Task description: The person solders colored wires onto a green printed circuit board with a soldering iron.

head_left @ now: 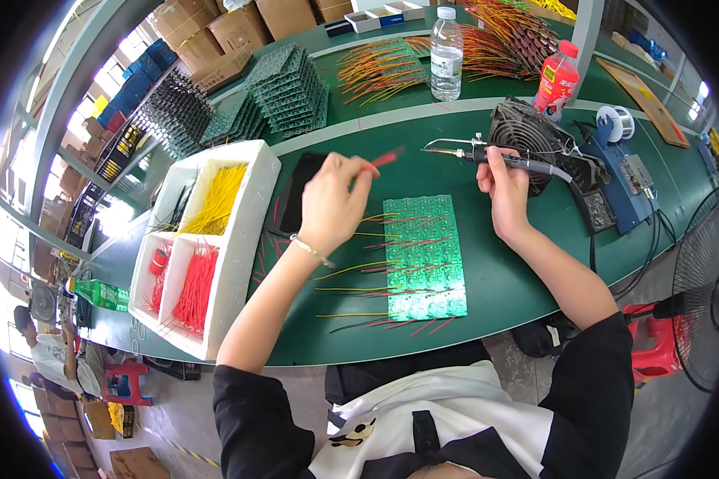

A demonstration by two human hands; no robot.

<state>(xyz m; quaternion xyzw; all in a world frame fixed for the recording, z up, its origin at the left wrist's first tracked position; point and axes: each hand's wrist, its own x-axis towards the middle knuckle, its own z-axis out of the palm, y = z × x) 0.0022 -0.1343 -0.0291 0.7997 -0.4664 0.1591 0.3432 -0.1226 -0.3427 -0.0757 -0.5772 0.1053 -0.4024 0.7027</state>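
Observation:
My left hand (335,199) is closed, pinching a short red wire (387,158) between thumb and fingers, raised over the bench. In my right hand (506,190) is a soldering iron (527,164) with a thin metal feed tube on top, its tip pointing left. Between and below my hands lies a green circuit board panel (425,259). Yellow, red and black wires stick out from its left side, and red wires lie across it. A dark phone-like slab (299,191) lies behind my left wrist, partly hidden.
A white foam tray (268,180) with yellow, red and black wires stands left. Stacked circuit boards (287,88), wired boards (387,68), a clear water bottle (446,60) and a red bottle (557,80) stand behind. At right are a black fan (535,136) and a blue soldering unit (627,184).

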